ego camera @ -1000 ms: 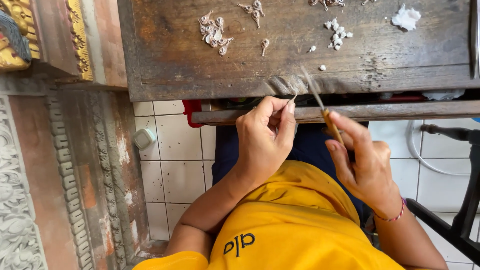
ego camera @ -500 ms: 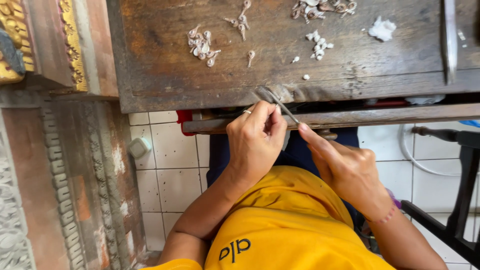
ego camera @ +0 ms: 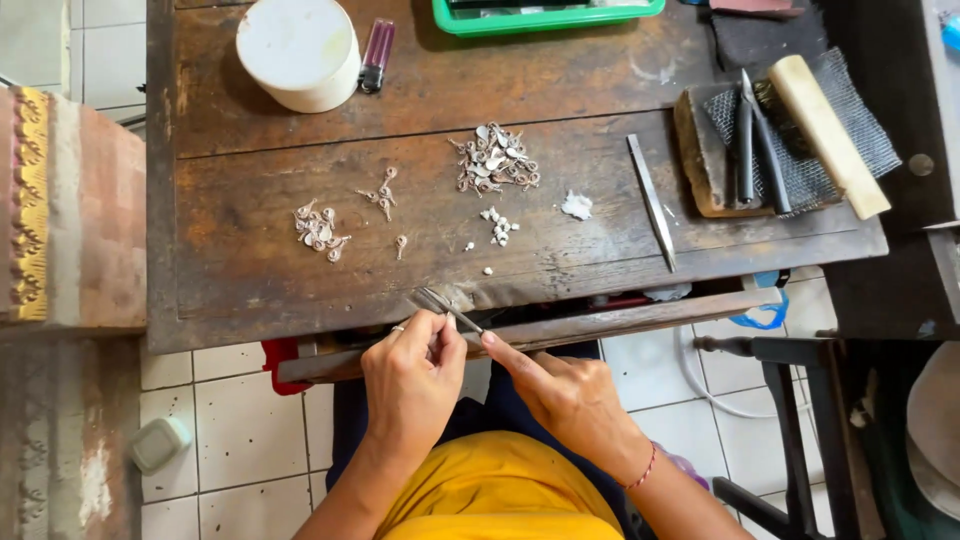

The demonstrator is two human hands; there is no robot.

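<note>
Here the right hand [ego camera: 570, 395] grips a file [ego camera: 445, 305] slanting far-left over the left hand's [ego camera: 412, 385] pinched, hidden piece.

Slim grey metal file [ego camera: 447, 306], tilted across the bench's front edge (tip up-left), pinched between both hands

Left hand [ego camera: 412, 385] at near edge of wooden bench [ego camera: 250, 280], fingers pinched together. Right hand [ego camera: 570, 400] just beside it, forefinger laid along thin metal tool [ego camera: 445, 306] whose tip rests on bench edge. Small silver pieces [ego camera: 495, 160] heaped mid-bench, smaller cluster [ego camera: 320, 228] toward left. Flat file [ego camera: 651, 202] lies right of centre. White round tub [ego camera: 297, 50] near far left corner.
</note>
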